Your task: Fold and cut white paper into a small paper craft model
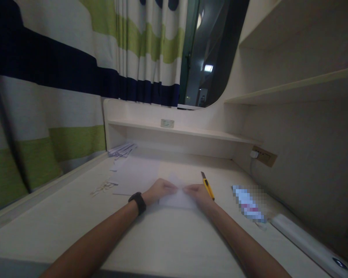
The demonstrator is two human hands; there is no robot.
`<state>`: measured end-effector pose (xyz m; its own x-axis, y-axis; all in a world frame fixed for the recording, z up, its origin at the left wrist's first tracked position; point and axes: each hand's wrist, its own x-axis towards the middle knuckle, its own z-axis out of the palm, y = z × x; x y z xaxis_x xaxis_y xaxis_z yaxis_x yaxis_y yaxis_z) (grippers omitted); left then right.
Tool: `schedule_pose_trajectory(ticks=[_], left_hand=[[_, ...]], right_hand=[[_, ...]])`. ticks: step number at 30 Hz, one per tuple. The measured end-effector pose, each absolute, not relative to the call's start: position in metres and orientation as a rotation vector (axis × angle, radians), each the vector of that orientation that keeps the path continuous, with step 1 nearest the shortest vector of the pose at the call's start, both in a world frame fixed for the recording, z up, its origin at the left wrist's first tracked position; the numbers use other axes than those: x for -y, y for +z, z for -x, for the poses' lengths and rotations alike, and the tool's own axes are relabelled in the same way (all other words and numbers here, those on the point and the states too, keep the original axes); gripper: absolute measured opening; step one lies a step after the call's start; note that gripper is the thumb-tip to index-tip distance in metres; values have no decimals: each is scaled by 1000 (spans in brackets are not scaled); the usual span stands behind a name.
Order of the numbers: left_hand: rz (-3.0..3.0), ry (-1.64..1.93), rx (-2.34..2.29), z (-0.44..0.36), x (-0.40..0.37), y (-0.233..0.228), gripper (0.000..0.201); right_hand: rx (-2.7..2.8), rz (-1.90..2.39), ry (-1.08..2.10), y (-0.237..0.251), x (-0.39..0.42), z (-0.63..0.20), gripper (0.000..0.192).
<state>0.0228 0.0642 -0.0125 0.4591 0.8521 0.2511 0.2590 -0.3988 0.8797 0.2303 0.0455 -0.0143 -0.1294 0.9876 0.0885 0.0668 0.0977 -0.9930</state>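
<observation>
A small piece of white paper (177,200) lies at the centre of the frame, slightly below the middle, on the pale desk (168,241). Both hands meet over it. The left hand (162,188) comes in from the lower left, its grip closed, thumb and fingers drawn together on the paper's left part. The right hand (199,194) comes in from the lower right, its grip likewise closed in a pinch on the right part. The two sets of fingertips nearly meet; how much paper sits between them is hard to make out. A black wristwatch (138,203) circles the left wrist.

Just beside the right hand, right of centre, lies a yellow box cutter (208,186), its grey end pointing up the frame. Left of centre, behind the left hand, white sheets (139,173) spread over the desk, with a pile of pale, thin scraps (104,187) nearby and a stack of folded papers (122,150) further up.

In the right of the frame is a flat object with a pixelated surface (247,202), then a long white device (310,243) at the lower right. A white plug (253,154) sits in the wall socket (266,156). Upper centre, a roll of tape (167,123) stands on the low shelf (191,131), below a striped curtain (150,42).
</observation>
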Motion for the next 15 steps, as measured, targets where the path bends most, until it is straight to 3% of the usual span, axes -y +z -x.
schedule_pose_trajectory(ticks=[6, 15], left_hand=[[-1822, 990, -951, -23, -66, -13, 35], [-1507, 1030, -781, -25, -63, -13, 43]], right_hand=[[1212, 1009, 1366, -22, -52, -234, 50], [1222, 976, 1455, -15, -46, -233, 33]])
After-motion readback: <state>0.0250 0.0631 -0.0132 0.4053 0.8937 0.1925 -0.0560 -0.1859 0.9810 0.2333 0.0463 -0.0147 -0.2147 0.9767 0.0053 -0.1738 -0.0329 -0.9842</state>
